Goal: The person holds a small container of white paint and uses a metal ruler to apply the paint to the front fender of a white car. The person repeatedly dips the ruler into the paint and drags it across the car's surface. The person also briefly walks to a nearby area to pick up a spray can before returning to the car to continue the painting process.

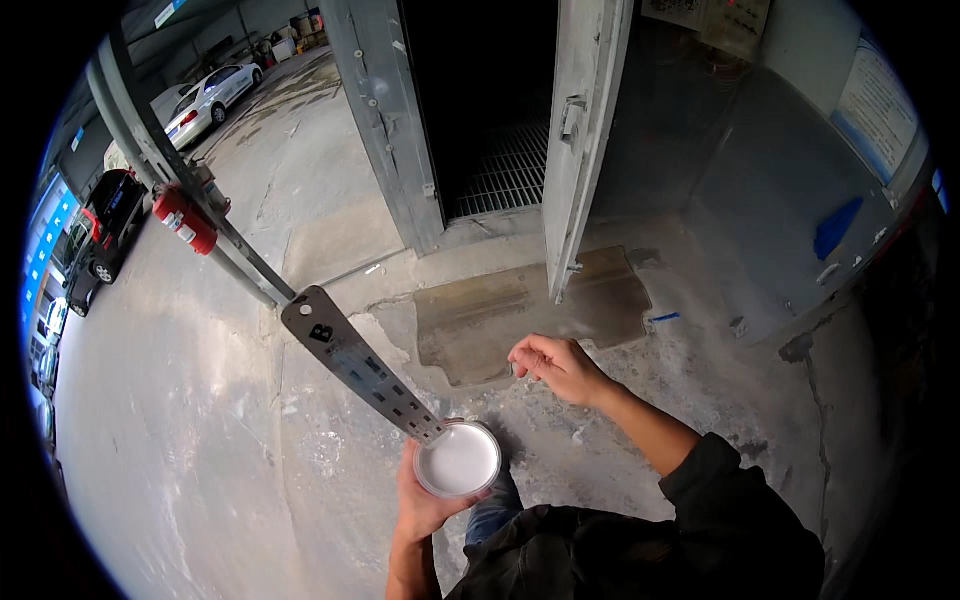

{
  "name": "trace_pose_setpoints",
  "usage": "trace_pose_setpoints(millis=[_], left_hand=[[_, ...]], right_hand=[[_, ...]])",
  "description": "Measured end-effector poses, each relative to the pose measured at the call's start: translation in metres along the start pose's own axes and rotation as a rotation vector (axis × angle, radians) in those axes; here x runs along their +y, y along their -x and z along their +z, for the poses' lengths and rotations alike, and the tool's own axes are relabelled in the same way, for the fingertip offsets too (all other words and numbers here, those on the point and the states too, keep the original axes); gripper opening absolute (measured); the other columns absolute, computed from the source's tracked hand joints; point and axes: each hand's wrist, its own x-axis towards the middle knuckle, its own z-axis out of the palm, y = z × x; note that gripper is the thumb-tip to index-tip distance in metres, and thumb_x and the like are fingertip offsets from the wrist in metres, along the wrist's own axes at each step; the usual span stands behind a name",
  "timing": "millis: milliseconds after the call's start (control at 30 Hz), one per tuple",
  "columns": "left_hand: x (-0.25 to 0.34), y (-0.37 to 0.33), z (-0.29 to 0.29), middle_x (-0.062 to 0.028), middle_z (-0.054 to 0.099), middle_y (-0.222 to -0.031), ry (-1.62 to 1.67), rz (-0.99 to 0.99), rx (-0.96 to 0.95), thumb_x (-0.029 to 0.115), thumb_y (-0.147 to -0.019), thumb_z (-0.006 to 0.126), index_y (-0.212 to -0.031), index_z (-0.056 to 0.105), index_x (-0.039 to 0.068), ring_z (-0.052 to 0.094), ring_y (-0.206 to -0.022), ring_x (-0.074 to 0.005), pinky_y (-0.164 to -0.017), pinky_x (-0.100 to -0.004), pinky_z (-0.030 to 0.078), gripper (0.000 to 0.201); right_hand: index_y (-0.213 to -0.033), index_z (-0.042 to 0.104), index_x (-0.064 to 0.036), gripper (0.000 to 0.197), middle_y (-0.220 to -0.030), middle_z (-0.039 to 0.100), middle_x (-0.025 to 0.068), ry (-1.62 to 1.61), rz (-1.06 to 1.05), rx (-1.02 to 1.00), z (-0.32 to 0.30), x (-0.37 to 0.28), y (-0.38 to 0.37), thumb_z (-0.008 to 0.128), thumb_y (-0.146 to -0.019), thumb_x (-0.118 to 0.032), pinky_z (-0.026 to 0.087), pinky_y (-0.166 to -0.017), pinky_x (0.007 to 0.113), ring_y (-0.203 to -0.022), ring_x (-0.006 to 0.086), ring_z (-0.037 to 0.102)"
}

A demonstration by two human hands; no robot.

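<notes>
My left hand (420,508) is wrapped around a round cup (498,462) of white liquid (457,460), gripping it from its left and underside. A perforated metal strip (365,370) has its lower end in the cup and slants up to the left of it. My right hand (562,370) is above and right of the cup, apart from it, fingers loosely curled; I cannot tell whether they pinch anything. Beyond the cup lie a brownish floor patch (530,310) and a standing-open metal door (585,140).
</notes>
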Motion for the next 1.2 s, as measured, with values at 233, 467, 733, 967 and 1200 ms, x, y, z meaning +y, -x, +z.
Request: trace_pose_setpoints(millis=[233,467,733,967,1200], left_hand=[[0.0,-0.268,-0.042,-0.0095,0.058,-0.124,-0.027,0.043,-0.102,0.009,-0.056,0.096,-0.132,0.045,0.003,0.059,-0.114,-0.0205,-0.096,-0.0361,0.05,0.092],[-0.016,-0.527,-0.027,-0.0086,0.059,-0.122,-0.035,0.041,-0.203,0.012,-0.055,0.096,-0.13,0.047,0.003,0.06,-0.111,-0.0198,-0.095,-0.0352,0.05,0.09],[-0.052,-0.85,0.027,-0.008,0.061,-0.116,-0.039,0.095,-0.22,0.016,-0.058,0.096,-0.127,0.047,0.003,0.062,-0.105,-0.0185,-0.091,-0.033,0.051,0.086],[-0.065,-1.1,0.088,-0.0077,0.06,-0.115,-0.009,0.213,-0.153,0.022,-0.06,0.096,-0.125,0.047,0.004,0.061,-0.104,-0.0177,-0.09,-0.032,0.051,0.083],[-0.107,-1.348,0.117,-0.0139,0.051,-0.131,-0.052,0.235,-0.053,0.028,-0.06,0.095,-0.142,0.035,0.003,0.057,-0.12,-0.0277,-0.098,-0.0426,0.053,0.104]], right_hand=[[-0.097,0.069,-0.0025,0.027,-0.081,0.073,0.0083,0.26,0.541,0.264,-0.059,0.262,-0.038,0.066,-0.091,-0.029,0.053,-0.069,0.033,-0.072,0.0201,0.07],[-0.082,0.077,-0.0109,0.032,-0.076,0.075,0.0034,0.073,1.106,0.23,-0.036,0.419,-0.037,0.062,-0.086,-0.039,0.057,-0.072,0.036,-0.073,0.0178,0.072],[-0.092,0.074,-0.0101,0.027,-0.088,0.072,0.0127,0.351,0.98,0.38,-0.121,0.465,-0.357,0.065,-0.085,-0.034,0.054,-0.077,0.043,-0.085,0.0331,0.07],[-0.098,0.069,-0.0041,0.02,-0.084,0.071,0.0097,0.184,0.61,0.545,-0.26,0.408,-0.677,0.066,-0.092,-0.024,0.054,-0.072,0.032,-0.079,0.0197,0.07],[-0.096,0.069,-0.0073,0.018,-0.088,0.072,0.0077,0.011,0.789,0.705,-0.348,0.465,-0.878,0.063,-0.094,-0.024,0.054,-0.074,0.034,-0.082,0.022,0.07]])
